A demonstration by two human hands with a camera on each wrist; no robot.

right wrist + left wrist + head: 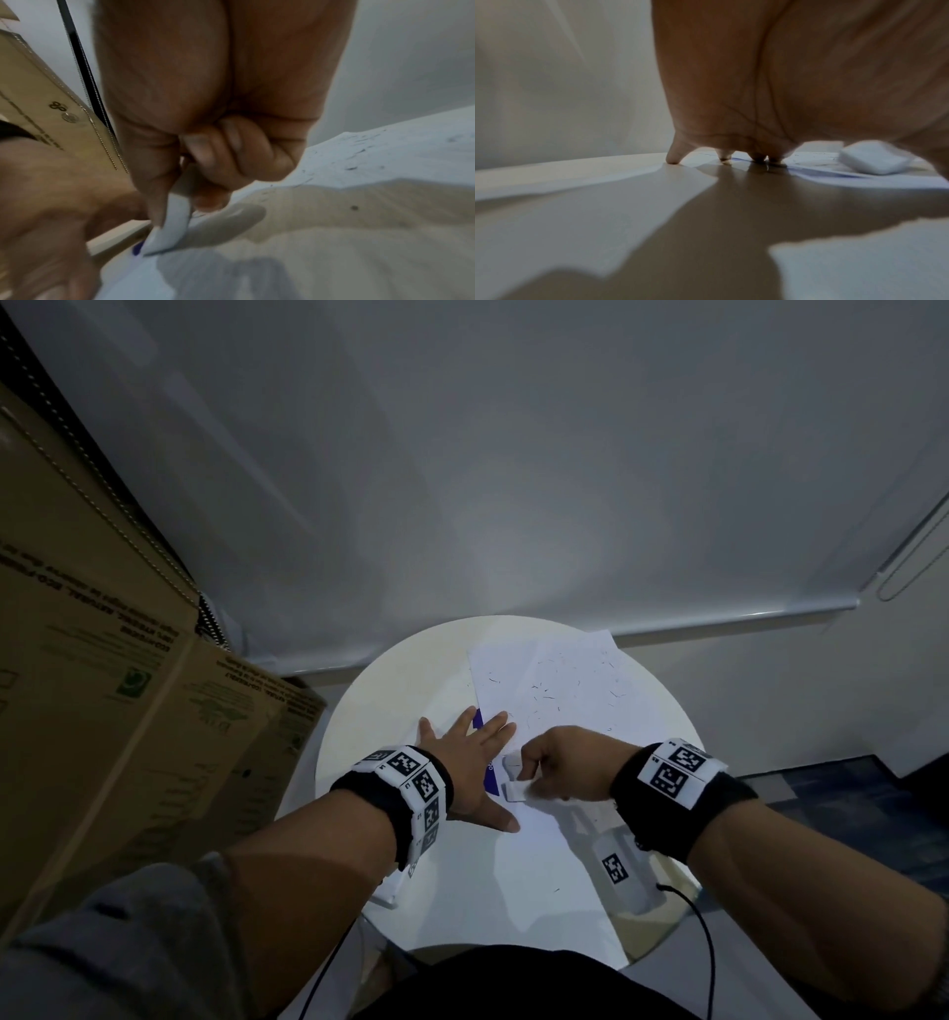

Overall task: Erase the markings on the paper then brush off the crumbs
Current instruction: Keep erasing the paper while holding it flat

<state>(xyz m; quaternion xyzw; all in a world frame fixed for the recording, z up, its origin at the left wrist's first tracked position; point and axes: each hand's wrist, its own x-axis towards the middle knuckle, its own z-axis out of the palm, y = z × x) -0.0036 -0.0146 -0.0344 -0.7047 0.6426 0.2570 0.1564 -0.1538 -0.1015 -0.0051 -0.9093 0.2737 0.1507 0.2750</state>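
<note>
Round white table (390, 690) carries the paper (560, 690), which runs from centre toward 1 o'clock, its far part strewn with dark crumbs (547, 697). Left hand (464, 762) lies flat, fingers straight and spread, pressing the paper's edge at 9 o'clock. Right hand (560, 765), fingers curled, pinches a white eraser (513, 775) against the paper just beside the left hand's fingers. The blue marking (490, 775) is largely hidden between the hands. The right wrist view is blurred.
</note>
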